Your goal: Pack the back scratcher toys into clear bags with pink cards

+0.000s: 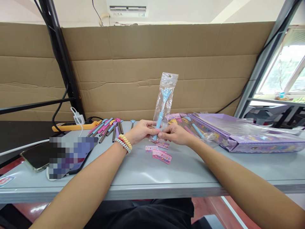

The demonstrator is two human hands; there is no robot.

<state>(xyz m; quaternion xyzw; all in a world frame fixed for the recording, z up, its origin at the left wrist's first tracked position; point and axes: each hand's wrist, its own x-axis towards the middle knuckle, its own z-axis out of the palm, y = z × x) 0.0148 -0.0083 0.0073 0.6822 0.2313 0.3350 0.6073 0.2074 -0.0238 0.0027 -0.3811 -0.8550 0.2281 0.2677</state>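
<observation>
Both my hands hold a clear plastic bag (166,92) upright above the grey table (147,178). Inside it stands a blue hand-shaped stick (161,109), fingers up. My left hand (141,130), with bead bracelets on the wrist, pinches the bag's bottom from the left. My right hand (175,133) pinches it from the right. Small pink label cards (162,156) lie on the table just below my hands.
A heap of pink, blue and brown sticks (108,128) lies at the left. A purple box (240,138) with bagged items stands at the right. A phone (39,156) and a blurred object (69,156) lie far left, near a yellow power strip (71,126). Cardboard walls off the back.
</observation>
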